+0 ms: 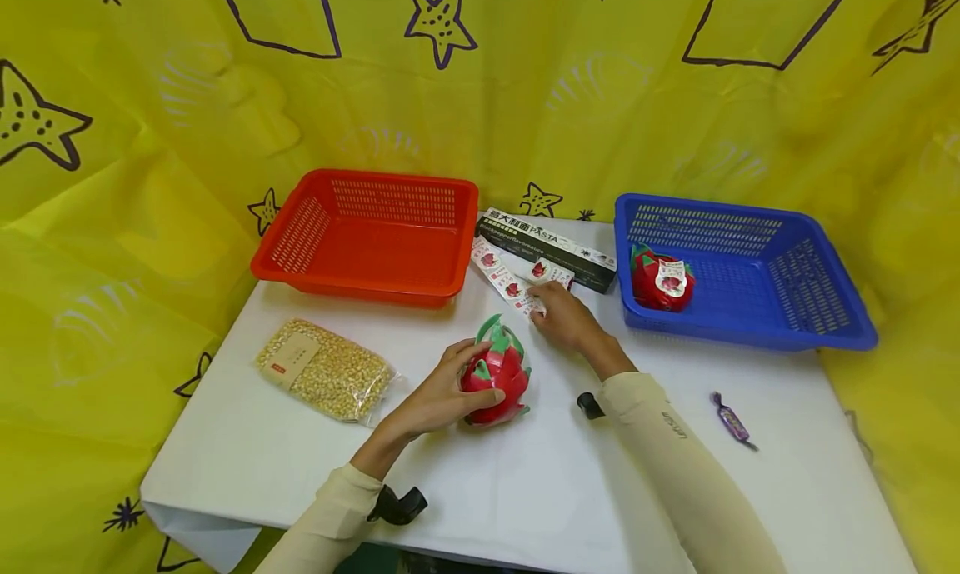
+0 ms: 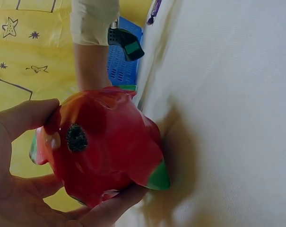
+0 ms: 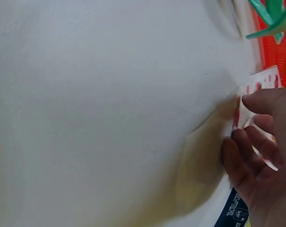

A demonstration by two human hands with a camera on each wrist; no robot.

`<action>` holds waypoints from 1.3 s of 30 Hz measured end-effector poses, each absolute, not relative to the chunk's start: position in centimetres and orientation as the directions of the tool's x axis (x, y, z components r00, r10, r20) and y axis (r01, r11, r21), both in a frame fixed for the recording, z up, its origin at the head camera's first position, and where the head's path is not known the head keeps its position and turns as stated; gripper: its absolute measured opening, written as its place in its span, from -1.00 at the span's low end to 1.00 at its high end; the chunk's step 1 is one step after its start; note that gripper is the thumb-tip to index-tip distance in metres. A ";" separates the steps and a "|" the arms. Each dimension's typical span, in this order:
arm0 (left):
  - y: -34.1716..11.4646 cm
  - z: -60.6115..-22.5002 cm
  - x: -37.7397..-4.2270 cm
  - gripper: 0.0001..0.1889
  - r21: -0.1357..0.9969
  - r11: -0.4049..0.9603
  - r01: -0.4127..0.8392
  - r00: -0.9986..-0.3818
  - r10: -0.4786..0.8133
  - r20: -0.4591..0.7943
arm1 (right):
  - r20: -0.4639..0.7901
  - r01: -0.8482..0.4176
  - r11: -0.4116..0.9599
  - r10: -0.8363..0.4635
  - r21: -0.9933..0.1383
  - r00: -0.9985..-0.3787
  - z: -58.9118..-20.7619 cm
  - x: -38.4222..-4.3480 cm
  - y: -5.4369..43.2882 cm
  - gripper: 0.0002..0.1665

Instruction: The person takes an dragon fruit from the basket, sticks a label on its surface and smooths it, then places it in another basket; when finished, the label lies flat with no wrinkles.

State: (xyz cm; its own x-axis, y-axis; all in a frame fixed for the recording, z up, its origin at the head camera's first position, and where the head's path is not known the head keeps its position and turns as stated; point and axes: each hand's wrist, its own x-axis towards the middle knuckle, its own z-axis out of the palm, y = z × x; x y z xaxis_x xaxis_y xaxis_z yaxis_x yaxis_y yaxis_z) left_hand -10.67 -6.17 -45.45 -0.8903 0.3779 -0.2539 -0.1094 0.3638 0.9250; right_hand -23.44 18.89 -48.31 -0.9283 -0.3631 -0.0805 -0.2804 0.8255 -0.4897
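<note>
Dragon fruit and label strip: one item per hand

The left hand grasps the dragon fruit, thumb and fingers around its sides, at the middle of the worktop. The right hand pinches the label strip, beside the pasta box. The red basket stands to the left; the blue basket, to the right, contains a second dragon fruit.

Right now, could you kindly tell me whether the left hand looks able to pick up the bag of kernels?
Probably not: the left hand holds the dragon fruit and would likely have to release it first. Nothing visible blocks the way to the bag of kernels.
</note>
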 end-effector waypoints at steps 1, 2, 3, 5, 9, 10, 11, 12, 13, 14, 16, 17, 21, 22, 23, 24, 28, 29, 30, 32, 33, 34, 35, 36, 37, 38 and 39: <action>-6.1 -45.5 -10.7 -0.15 0.925 0.364 -0.110 -0.888 0.381 -0.256 | -0.087 -0.273 0.831 -0.356 -0.485 -0.930 -48.5 -23.5 18.9 -0.39; -6.0 -45.5 -10.7 -0.15 0.925 0.363 -0.110 -0.886 0.386 -0.257 | -0.092 -0.274 0.837 -0.356 -0.474 -0.930 -48.7 -23.5 18.8 -0.36; -5.9 -45.5 -10.7 -0.15 0.925 0.363 -0.109 -0.884 0.390 -0.257 | -0.093 -0.276 0.841 -0.357 -0.465 -0.929 -48.8 -23.5 18.8 -0.35; -5.8 -45.5 -10.7 -0.15 0.926 0.363 -0.107 -0.881 0.396 -0.257 | -0.086 -0.295 0.846 -0.368 -0.443 -0.926 -48.9 -23.5 18.7 -0.35; -5.7 -45.6 -10.7 -0.16 0.927 0.364 -0.096 -0.884 0.397 -0.248 | -0.059 -0.337 0.850 -0.392 -0.405 -0.918 -48.7 -23.6 18.5 -0.41; -5.7 -45.6 -10.7 -0.16 0.927 0.364 -0.095 -0.885 0.396 -0.247 | -0.053 -0.341 0.850 -0.393 -0.400 -0.918 -48.7 -23.6 18.5 -0.43; -5.7 -45.6 -10.8 -0.16 0.927 0.363 -0.094 -0.885 0.396 -0.245 | -0.048 -0.342 0.851 -0.392 -0.399 -0.919 -48.7 -23.7 18.5 -0.45; -5.7 -45.6 -10.8 -0.16 0.927 0.362 -0.094 -0.885 0.396 -0.244 | -0.044 -0.341 0.852 -0.389 -0.398 -0.920 -48.7 -23.7 18.5 -0.47; -5.7 -45.7 -10.8 -0.16 0.928 0.361 -0.094 -0.885 0.397 -0.244 | -0.043 -0.338 0.851 -0.386 -0.403 -0.921 -48.7 -23.7 18.5 -0.49; -5.7 -45.6 -10.8 -0.16 0.929 0.358 -0.096 -0.884 0.398 -0.245 | -0.043 -0.333 0.851 -0.382 -0.406 -0.923 -48.7 -23.8 18.5 -0.50; -5.7 -45.6 -10.8 -0.16 0.930 0.354 -0.098 -0.883 0.400 -0.245 | -0.040 -0.329 0.851 -0.377 -0.409 -0.925 -48.7 -23.8 18.5 -0.51; -5.7 -45.7 -10.8 -0.16 0.931 0.351 -0.099 -0.883 0.401 -0.245 | -0.042 -0.326 0.853 -0.375 -0.408 -0.926 -48.7 -23.9 18.5 -0.52; -5.7 -45.7 -10.8 -0.16 0.932 0.346 -0.107 -0.880 0.404 -0.251 | -0.036 -0.336 0.858 -0.378 -0.389 -0.925 -48.6 -23.9 18.6 -0.50; -5.7 -45.7 -10.8 -0.16 0.932 0.346 -0.108 -0.879 0.405 -0.252 | -0.034 -0.339 0.858 -0.380 -0.385 -0.924 -48.6 -23.9 18.6 -0.50; -5.7 -45.7 -10.8 -0.16 0.932 0.347 -0.109 -0.878 0.405 -0.254 | -0.036 -0.337 0.860 -0.379 -0.382 -0.925 -48.6 -23.9 18.6 -0.51; -5.6 -45.7 -10.8 -0.16 0.931 0.348 -0.109 -0.878 0.405 -0.254 | -0.034 -0.338 0.860 -0.378 -0.382 -0.925 -48.6 -24.0 18.6 -0.51; -5.6 -45.8 -10.8 -0.16 0.930 0.351 -0.106 -0.880 0.403 -0.252 | -0.032 -0.327 0.858 -0.369 -0.395 -0.929 -48.6 -24.0 18.6 -0.56; -5.6 -45.8 -10.9 -0.17 0.931 0.350 -0.106 -0.880 0.403 -0.252 | -0.032 -0.323 0.859 -0.364 -0.397 -0.931 -48.7 -23.9 18.5 -0.58; -5.6 -45.8 -10.9 -0.16 0.931 0.351 -0.106 -0.879 0.404 -0.252 | -0.030 -0.321 0.861 -0.361 -0.395 -0.932 -48.7 -23.9 18.5 -0.61; -5.6 -45.8 -10.9 -0.16 0.930 0.351 -0.106 -0.878 0.406 -0.253 | -0.028 -0.319 0.870 -0.355 -0.376 -0.934 -48.7 -23.7 18.3 -0.67; -5.6 -45.8 -10.9 -0.16 0.930 0.353 -0.106 -0.877 0.407 -0.254 | -0.021 -0.326 0.875 -0.357 -0.357 -0.934 -48.7 -23.6 18.2 -0.69; -5.6 -45.8 -10.9 -0.16 0.929 0.355 -0.106 -0.878 0.406 -0.255 | -0.012 -0.337 0.880 -0.362 -0.336 -0.932 -48.7 -23.6 18.1 -0.71; -5.7 -45.8 -10.9 -0.15 0.928 0.359 -0.105 -0.879 0.403 -0.256 | -0.004 -0.348 0.883 -0.368 -0.314 -0.930 -48.8 -23.5 18.0 -0.71; -5.7 -45.8 -10.9 -0.15 0.926 0.362 -0.105 -0.879 0.401 -0.256 | 0.006 -0.363 0.886 -0.377 -0.290 -0.926 -48.8 -23.4 17.8 -0.70; -5.8 -45.8 -11.0 -0.15 0.925 0.365 -0.105 -0.880 0.399 -0.257 | 0.016 -0.376 0.887 -0.386 -0.267 -0.922 -48.8 -23.4 17.6 -0.67; -5.7 -45.8 -11.0 -0.15 0.924 0.368 -0.105 -0.881 0.397 -0.258 | 0.026 -0.390 0.889 -0.395 -0.241 -0.918 -48.7 -23.3 17.6 -0.65; -5.7 -45.7 -11.0 -0.15 0.923 0.369 -0.106 -0.882 0.395 -0.259 | 0.036 -0.402 0.889 -0.405 -0.218 -0.914 -48.7 -23.3 17.5 -0.62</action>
State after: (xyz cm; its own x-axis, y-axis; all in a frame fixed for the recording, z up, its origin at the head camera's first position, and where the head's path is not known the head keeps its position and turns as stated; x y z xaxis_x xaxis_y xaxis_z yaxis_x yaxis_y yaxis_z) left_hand -11.01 -5.70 -45.67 -0.8815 0.3950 -0.2587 -0.1056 0.3691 0.9234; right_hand -23.30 17.54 -48.72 -0.9138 -0.4046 0.0360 -0.4023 0.8892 -0.2181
